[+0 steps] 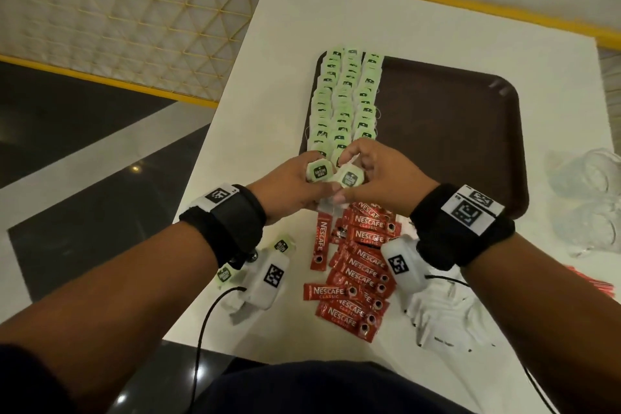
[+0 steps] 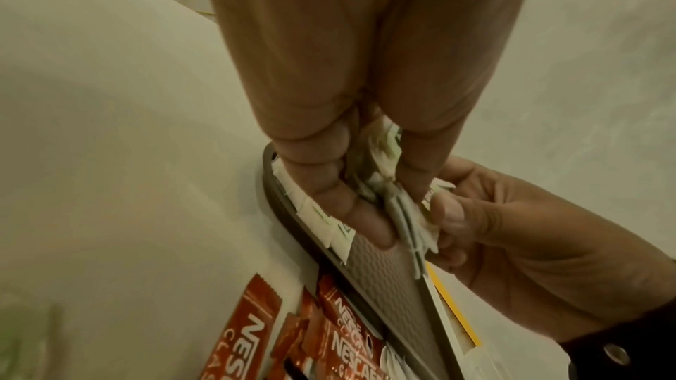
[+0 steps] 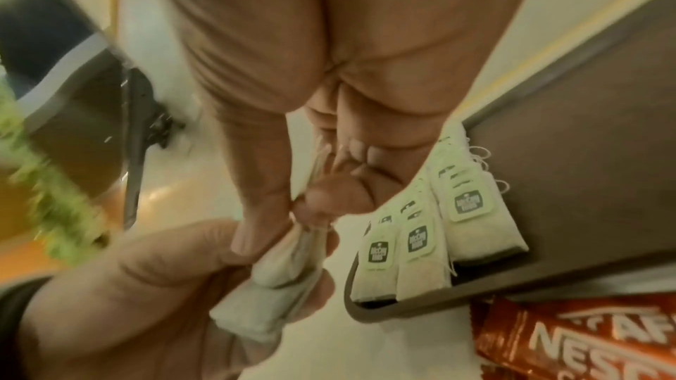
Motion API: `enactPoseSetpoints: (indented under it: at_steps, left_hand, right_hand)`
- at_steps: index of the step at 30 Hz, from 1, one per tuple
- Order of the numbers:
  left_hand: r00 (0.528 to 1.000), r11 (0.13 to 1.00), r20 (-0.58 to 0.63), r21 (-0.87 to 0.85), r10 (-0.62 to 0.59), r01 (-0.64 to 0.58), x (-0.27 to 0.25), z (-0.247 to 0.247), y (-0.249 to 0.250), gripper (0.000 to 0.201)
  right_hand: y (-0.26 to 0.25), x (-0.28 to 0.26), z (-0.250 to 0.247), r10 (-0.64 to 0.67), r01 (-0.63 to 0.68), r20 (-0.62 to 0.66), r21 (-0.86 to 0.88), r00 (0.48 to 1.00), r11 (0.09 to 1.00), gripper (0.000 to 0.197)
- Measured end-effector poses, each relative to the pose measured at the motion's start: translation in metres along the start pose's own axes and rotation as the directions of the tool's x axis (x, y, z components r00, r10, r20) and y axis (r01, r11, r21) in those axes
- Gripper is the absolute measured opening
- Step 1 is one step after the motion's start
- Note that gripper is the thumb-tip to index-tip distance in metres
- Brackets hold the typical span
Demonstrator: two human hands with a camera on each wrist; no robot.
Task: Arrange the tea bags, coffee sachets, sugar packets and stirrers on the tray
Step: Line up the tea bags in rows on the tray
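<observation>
Because the tea bags (image 1: 334,178), pinched in a small bundle between the curled fingers of the left hand (image 1: 289,190) and right hand (image 1: 379,181) above the tray's (image 1: 470,144) near left corner, are judged light, soft and tearable, the paper edges are best gripped gently.

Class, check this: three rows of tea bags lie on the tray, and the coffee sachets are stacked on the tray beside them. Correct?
Not quite. The tea bags do lie in three rows on the tray, but the head view shows the coffee sachets off it, on the table.
</observation>
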State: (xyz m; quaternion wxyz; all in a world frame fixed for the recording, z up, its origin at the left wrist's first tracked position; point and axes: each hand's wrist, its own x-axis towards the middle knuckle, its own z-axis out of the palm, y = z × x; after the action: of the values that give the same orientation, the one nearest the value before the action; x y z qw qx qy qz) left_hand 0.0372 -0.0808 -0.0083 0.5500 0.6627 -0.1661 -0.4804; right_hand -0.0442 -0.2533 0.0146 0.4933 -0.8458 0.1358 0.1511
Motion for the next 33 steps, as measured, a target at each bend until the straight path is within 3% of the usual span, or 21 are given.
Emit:
enactPoseSetpoints:
  at_steps: [5,9,12,15,18,21,24,29,33]
  left_hand:
    - [0.998,0.993,-0.064,-0.111,0.02,-0.027,0.014,0.002,0.0,0.024]
    - [0.996,0.99,-0.084,-0.14,0.01,-0.021,0.026,0.003,-0.004,0.027]
    - [0.985,0.993,-0.171,-0.116,-0.007,-0.013,0.033,-0.004,-0.008,0.023]
    - [0.97,0.994,-0.241,-0.108,-0.017,-0.009,0.037,-0.012,-0.01,0.024]
    - [0.963,0.995,-0.267,-0.098,-0.021,-0.005,0.041,-0.017,-0.01,0.027]
    - [0.959,0.996,-0.282,-0.093,-0.021,-0.005,0.044,-0.02,-0.009,0.025]
    - [0.959,0.997,-0.284,-0.075,-0.013,-0.009,0.046,-0.019,-0.008,0.026]
    - [0.957,0.999,-0.289,-0.025,0.021,-0.03,0.047,-0.016,-0.007,0.037]
    - [0.96,0.998,-0.274,-0.01,0.063,-0.069,0.045,-0.011,-0.006,0.034]
  right_hand:
    - [0.016,-0.003,-0.011,0.176,-0.125,-0.102,0.381,0.979,0.916,0.032]
    - [0.035,0.001,-0.012,0.236,-0.148,-0.124,0.489,0.964,0.86,0.019]
    - [0.05,0.006,-0.02,0.258,-0.151,-0.141,0.515,0.956,0.844,0.018]
    - [0.061,0.012,-0.027,0.244,-0.176,-0.127,0.4,0.961,0.9,0.013]
    - [0.063,0.022,-0.03,0.165,-0.156,-0.089,0.097,0.982,0.983,0.016]
    - [0.061,0.035,-0.029,0.141,-0.141,-0.009,-0.103,0.99,0.985,0.026]
    - [0.061,0.045,-0.024,0.125,-0.137,-0.093,-0.133,0.988,0.982,0.024]
    - [0.066,0.051,-0.02,0.179,-0.189,-0.241,-0.02,0.954,0.982,0.026]
    - [0.057,0.04,-0.021,0.117,-0.172,-0.366,-0.123,0.923,0.977,0.023]
